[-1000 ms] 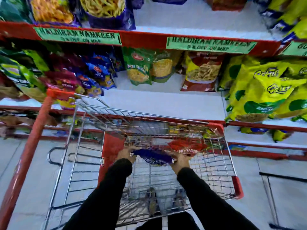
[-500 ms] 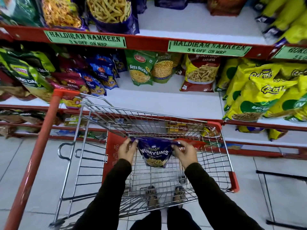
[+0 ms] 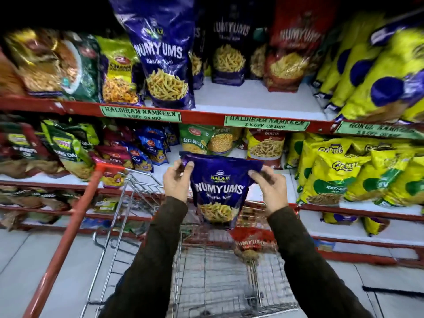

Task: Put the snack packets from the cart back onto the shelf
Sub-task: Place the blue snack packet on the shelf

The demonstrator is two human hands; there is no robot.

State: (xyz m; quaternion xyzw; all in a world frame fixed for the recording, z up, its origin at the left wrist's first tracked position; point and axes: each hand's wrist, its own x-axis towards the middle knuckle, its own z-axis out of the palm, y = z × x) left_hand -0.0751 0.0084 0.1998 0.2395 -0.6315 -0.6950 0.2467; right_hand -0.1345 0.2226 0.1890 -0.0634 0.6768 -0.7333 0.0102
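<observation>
I hold a blue Numyums packet (image 3: 218,189) upright by its top corners, above the wire cart (image 3: 142,189) and in front of the middle shelf. My left hand (image 3: 177,182) pinches its top left corner, and my right hand (image 3: 269,188) pinches the top right. A red Numyums packet (image 3: 250,243) lies in the cart's basket below. On the upper shelf (image 3: 252,99) stand matching blue Numyums packets (image 3: 163,56) and a red one (image 3: 291,53), with a bare white gap between them.
The cart's red handle bar (image 3: 68,232) slants across the lower left. Yellow Gokul packets (image 3: 358,175) fill the right of the middle shelf; green, blue and maroon packets (image 3: 68,145) crowd the left. Red shelf edges carry green price labels (image 3: 140,114). Grey tiled floor lies below.
Both hands have lifted the blue packet out of the cart to chest height before the shelves. My view has tilted upward, bringing the upper shelf into sight.
</observation>
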